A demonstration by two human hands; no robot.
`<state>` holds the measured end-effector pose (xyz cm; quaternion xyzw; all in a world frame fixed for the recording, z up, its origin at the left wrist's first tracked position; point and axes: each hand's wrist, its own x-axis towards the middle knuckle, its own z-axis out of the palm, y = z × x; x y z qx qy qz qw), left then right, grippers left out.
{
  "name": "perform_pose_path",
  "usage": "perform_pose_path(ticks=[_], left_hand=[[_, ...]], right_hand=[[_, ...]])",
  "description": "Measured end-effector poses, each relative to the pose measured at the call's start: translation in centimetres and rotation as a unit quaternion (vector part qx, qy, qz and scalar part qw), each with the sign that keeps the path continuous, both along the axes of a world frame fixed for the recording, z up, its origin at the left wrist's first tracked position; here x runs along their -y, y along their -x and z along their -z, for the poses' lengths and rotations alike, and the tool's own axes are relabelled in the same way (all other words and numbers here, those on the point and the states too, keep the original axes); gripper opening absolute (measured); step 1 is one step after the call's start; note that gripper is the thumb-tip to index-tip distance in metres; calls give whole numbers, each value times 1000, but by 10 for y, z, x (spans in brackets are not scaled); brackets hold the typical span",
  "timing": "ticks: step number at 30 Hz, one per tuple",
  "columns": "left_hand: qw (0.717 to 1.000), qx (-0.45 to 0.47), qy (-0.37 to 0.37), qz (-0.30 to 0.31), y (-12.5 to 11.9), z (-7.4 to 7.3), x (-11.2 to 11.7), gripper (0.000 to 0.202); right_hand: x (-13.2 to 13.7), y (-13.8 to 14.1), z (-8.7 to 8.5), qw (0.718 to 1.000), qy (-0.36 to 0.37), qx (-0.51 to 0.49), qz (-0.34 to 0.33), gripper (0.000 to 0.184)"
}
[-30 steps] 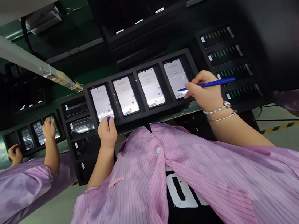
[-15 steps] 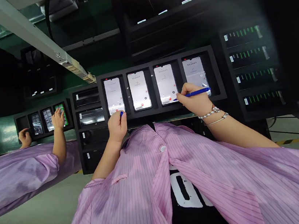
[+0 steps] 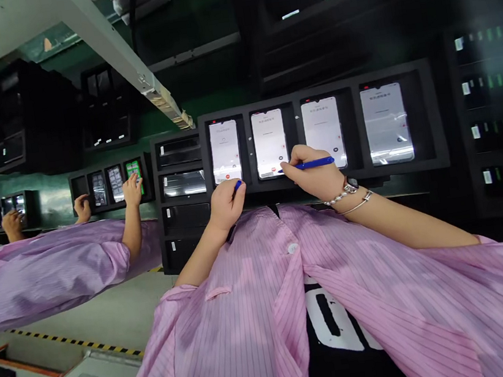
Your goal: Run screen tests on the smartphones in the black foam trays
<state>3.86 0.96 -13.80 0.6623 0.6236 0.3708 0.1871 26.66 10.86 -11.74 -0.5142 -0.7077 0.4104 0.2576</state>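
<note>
A black foam tray [image 3: 427, 116] holds several smartphones side by side, their screens lit white. The leftmost phone [image 3: 225, 152] sits just above my left hand [image 3: 228, 206], which is closed around a blue stylus [image 3: 237, 185] with only its tip showing. My right hand [image 3: 311, 168] grips a longer blue stylus [image 3: 311, 164] like a pen. Its tip touches the lower right of the second phone [image 3: 270, 144]. The two phones further right [image 3: 323, 134] [image 3: 386, 124] are not touched. Bracelets circle my right wrist.
To the left, a person in a pink striped smock has a hand [image 3: 133, 190] on a phone in another tray [image 3: 114, 183]. A black drawer rack [image 3: 184, 203] stands below-left of my tray, and a rack with green-lit strips [image 3: 496, 79] stands to the right.
My right hand's stylus has moved left, from the far right phone across to the second phone. The whole scene has slid right in view, and the tray looks larger.
</note>
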Motion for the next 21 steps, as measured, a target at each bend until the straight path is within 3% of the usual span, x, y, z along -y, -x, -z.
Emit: perform_pose_path(ticks=[7, 10, 12, 15, 18, 21], left_hand=[[998, 66, -10, -2, -2, -3, -1, 47], [993, 111, -16, -34, 3, -7, 3, 45], [986, 140, -24, -82, 9, -9, 7, 44], [977, 163, -27, -133, 18, -10, 14, 42], [976, 170, -15, -135, 21, -8, 18, 42], [974, 180, -14, -136, 20, -5, 20, 43]], right_hand=[[-1, -9, -1, 1000, -9, 12, -8, 28], [1, -8, -7, 1000, 11, -15, 6, 28], [4, 4, -13, 997, 47, -62, 0, 27], [7, 37, -18, 989, 88, -97, -64, 30], [8, 71, -16, 987, 91, -64, -112, 28], [7, 90, -10, 990, 72, -38, -117, 28]])
